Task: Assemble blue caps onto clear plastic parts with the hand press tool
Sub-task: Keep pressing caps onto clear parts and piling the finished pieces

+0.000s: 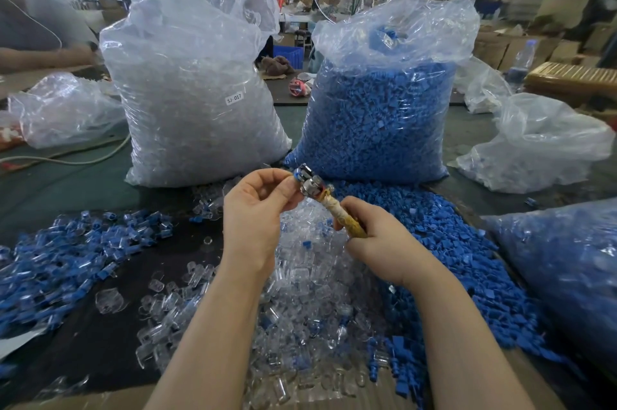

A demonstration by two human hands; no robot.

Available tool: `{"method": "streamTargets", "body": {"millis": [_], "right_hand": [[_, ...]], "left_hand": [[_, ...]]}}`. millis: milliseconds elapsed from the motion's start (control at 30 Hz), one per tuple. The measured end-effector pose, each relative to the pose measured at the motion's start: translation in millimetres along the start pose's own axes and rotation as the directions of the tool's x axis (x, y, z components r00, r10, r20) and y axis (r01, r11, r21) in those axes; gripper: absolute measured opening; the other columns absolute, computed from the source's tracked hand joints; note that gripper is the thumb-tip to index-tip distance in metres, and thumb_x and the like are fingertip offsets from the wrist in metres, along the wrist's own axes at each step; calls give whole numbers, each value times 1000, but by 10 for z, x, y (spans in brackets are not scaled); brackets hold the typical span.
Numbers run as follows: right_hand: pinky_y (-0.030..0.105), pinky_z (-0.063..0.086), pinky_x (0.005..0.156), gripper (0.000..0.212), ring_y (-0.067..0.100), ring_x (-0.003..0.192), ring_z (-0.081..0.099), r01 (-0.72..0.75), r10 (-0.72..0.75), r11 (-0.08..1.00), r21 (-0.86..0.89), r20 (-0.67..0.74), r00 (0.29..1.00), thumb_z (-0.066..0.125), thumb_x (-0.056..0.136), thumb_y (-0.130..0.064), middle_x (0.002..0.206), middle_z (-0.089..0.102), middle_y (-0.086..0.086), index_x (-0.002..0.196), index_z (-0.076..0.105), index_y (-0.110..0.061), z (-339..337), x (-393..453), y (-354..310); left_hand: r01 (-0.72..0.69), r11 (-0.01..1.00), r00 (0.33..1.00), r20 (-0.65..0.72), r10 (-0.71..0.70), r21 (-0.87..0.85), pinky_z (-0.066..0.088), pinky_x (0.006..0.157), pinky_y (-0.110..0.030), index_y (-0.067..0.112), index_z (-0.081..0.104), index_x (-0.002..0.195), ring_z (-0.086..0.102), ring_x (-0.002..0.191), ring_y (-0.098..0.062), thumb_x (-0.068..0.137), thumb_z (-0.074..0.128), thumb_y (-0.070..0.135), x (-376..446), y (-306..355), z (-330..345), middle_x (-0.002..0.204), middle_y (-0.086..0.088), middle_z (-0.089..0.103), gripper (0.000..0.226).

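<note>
The right hand (384, 242) gripped the hand press tool (329, 205) by its tape-wrapped handle; the left hand (257, 209) pinched a small blue cap (296, 178) against its shiny metal head.

My left hand (257, 209) and right hand (377, 242) are meeting over the middle of the table (66, 182), with the press tool (320, 195) lying between them. Beneath them a heap of clear parts (300, 292) is spreading toward six o'clock. Loose caps (467, 259) are piling at three o'clock, assembled pieces (66, 259) at nine. Two full bags are standing behind: one (193, 92) at eleven o'clock, the other (377, 102) at one.
</note>
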State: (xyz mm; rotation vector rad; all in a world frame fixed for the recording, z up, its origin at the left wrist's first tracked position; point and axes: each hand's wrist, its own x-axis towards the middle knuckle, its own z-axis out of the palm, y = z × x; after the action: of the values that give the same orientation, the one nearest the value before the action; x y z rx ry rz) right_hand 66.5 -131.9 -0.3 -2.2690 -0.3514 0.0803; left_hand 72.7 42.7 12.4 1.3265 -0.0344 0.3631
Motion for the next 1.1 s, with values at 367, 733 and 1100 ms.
{"method": "streamTargets", "body": {"millis": [367,733,1100], "right_hand": [[33,42,59,26,17,60,50,-54,49,995,-88,-57,997,53,80,-13,71,51,-2,95,44,-33,-32,21,36],[38,48,62,7,21,69,57,-274,184,918,-286,-304,935,48,97,-34,77,57,-3,93,43,-33,-82,22,176],[29,32,48,12,22,64,51,-600,460,761,-244,-449,766,55,88,-19,77,54,7,82,45,-14,-41,49,300]], "left_hand": [[216,969,968,-107,-229,-121,56,60,-16,8,67,87,69,62,-5,89,64,2,82,44,-114,68,0,73,7],[28,712,600,-558,-574,-702,52,58,-15,-2,54,133,60,119,-34,104,41,15,302,-44,-1134,106,-16,67,36],[300,860,692,-526,-494,-413,47,96,-24,4,52,135,58,114,-16,100,46,3,345,-1,-1115,122,-7,62,35]]}}
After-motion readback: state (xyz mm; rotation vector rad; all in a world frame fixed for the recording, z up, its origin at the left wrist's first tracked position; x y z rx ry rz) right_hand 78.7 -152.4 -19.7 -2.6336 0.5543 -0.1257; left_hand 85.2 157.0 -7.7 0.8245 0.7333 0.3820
